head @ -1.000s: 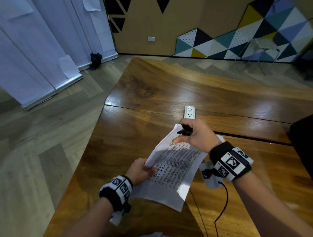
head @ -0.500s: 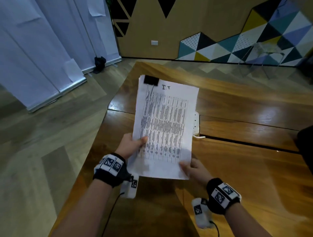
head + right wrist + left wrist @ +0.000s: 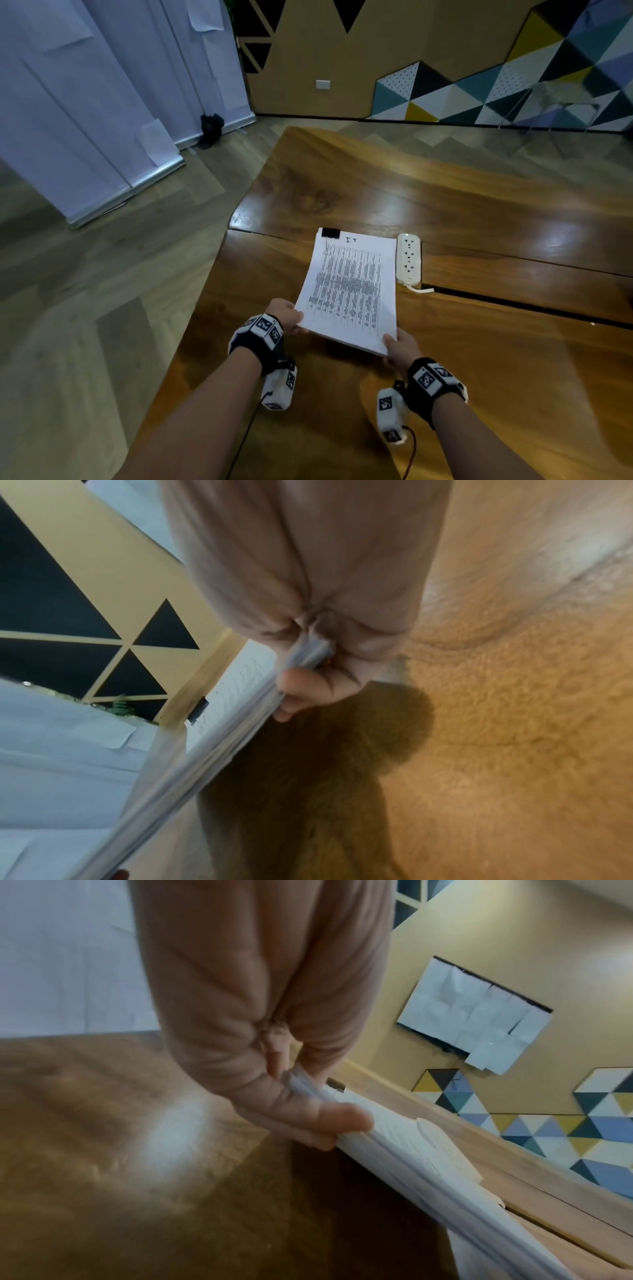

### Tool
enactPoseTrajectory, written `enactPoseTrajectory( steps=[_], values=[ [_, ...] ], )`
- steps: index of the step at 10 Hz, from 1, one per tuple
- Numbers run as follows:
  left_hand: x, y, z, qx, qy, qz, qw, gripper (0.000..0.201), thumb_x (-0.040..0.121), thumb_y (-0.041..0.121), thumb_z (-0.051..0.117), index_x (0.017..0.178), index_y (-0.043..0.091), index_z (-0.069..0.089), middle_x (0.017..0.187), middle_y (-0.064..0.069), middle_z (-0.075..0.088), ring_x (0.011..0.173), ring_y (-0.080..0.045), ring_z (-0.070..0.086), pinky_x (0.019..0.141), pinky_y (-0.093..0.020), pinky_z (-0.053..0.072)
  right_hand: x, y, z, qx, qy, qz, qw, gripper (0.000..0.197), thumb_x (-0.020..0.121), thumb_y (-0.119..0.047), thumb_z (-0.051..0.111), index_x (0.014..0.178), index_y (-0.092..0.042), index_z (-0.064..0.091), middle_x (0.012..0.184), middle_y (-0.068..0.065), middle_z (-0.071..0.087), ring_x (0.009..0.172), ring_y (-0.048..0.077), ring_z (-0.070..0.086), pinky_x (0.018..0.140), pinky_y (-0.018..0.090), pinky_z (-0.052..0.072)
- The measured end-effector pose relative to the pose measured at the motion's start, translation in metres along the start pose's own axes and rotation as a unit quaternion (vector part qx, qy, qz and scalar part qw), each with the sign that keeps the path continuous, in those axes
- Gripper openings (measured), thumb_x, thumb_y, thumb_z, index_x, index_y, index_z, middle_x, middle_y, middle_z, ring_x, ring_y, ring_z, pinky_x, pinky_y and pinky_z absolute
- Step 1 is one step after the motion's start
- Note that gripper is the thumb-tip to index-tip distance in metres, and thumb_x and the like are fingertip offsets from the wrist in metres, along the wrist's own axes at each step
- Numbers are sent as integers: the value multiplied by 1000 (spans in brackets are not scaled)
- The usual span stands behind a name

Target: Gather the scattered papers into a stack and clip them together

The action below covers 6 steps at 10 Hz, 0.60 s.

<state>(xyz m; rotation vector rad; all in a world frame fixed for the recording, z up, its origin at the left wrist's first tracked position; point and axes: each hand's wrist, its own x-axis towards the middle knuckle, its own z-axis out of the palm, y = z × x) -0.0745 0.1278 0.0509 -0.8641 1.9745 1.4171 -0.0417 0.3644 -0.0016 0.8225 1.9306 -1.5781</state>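
A stack of printed white papers (image 3: 349, 291) is held low over the wooden table (image 3: 479, 377), nearly flat. A black binder clip (image 3: 330, 233) grips its far left corner; the clip (image 3: 198, 710) also shows in the right wrist view. My left hand (image 3: 287, 317) pinches the near left corner of the stack (image 3: 394, 1139), thumb on top. My right hand (image 3: 399, 346) pinches the near right corner of the stack (image 3: 219, 723), fingers underneath. The near edge is raised a little above the wood.
A white power strip (image 3: 408, 258) lies on the table just right of the stack, its cable trailing into the dark gap between table halves. The table's left edge runs close to my left arm. White roll-up banners (image 3: 85, 120) stand on the floor at left.
The stack has come down from an upright, raised hold to nearly flat over the table. One second ago my right hand was at the clip; now both hands hold the near corners.
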Motion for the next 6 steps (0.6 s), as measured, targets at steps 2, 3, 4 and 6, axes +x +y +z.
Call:
enactPoseTrajectory(
  steps=[2, 3, 4, 6],
  values=[
    [21, -29, 9, 28, 36, -32, 998, 16, 76, -3, 68, 91, -2, 62, 115, -20, 67, 97, -32, 69, 80, -43, 60, 5, 22, -10, 13, 59, 53, 997, 6, 87, 3, 56, 91, -2, 56, 96, 16, 57, 72, 22, 59, 63, 32, 56],
    [21, -35, 13, 1, 42, -40, 998, 12, 74, -8, 67, 80, -1, 60, 110, -19, 66, 100, -34, 67, 81, -45, 59, 3, 31, -14, 14, 97, 46, 994, 15, 82, 5, 61, 77, -9, 59, 90, 17, 61, 72, 22, 60, 77, 39, 58],
    [16, -38, 18, -13, 52, -49, 997, 12, 76, -7, 65, 75, 2, 57, 99, -16, 63, 95, -34, 68, 79, -43, 60, -6, 39, -13, -16, 119, 18, 993, 15, 80, 0, 64, 74, -14, 60, 87, 12, 65, 77, 23, 62, 76, 37, 58],
    [25, -65, 8, -16, 100, -88, 991, 29, 73, 18, 74, 90, -3, 64, 107, -20, 68, 73, -30, 68, 77, -41, 61, -17, 55, -16, -145, 129, -45, 980, 9, 84, -29, 61, 85, -21, 61, 103, 7, 58, 89, 24, 58, 89, 44, 52]
  ],
)
